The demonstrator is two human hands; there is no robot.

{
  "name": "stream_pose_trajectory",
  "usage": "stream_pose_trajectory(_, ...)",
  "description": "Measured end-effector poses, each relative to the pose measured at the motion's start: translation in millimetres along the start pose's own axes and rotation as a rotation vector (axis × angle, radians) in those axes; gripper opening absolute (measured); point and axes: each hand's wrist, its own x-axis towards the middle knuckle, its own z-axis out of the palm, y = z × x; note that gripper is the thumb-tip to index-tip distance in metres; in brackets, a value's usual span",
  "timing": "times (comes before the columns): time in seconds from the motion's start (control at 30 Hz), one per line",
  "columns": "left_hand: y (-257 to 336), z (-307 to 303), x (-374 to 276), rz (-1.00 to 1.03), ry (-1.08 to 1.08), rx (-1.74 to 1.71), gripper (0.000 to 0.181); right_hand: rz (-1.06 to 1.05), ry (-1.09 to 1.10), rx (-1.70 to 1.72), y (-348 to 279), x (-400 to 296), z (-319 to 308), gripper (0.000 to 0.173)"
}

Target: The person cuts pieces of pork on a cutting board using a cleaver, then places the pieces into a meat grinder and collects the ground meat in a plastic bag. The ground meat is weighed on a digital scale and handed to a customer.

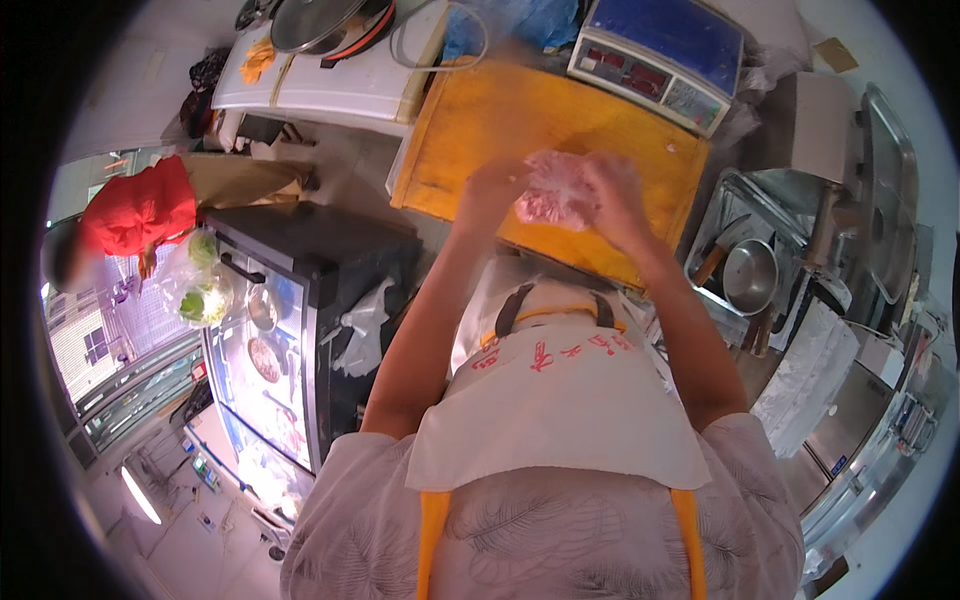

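A clear plastic bag of pinkish meat (555, 202), seemingly in small pieces, is between my two hands above a yellow wooden board (465, 127). My left hand (491, 184) grips the left side of the bag, its fingers partly blurred. On the opposite side, my right hand (613, 191) has its fingers around the bag's edge. The bag's top looks gathered and crumpled. Motion blur hides the exact finger positions.
A blue-topped digital scale (660, 45) stands at the board's far right. To the right, a metal tray (724, 187) holds a steel pot (750, 276) and a knife (716, 255). A lit display cabinet (330, 247) is at left; beyond it is a person in red (142, 206).
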Motion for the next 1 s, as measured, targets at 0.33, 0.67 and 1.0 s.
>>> stream_pose_trajectory(0.33,-35.2,-59.3,-90.6,-0.271,0.219,-0.118,0.021,-0.028,-0.240,-0.023,-6.6,46.5,-17.6,0.012)
stream_pose_trajectory(0.67,-132.1,-104.7,-185.5,-0.535,0.281,-0.195,0.016,-0.154,0.013,-0.253,100.3,188.5,-155.7,0.010)
stream_pose_trajectory(1.0,-151.3,-111.1,-221.0,-0.604,0.365,-0.087,0.013,0.093,0.067,-0.464,275.8,264.7,-135.6,0.026)
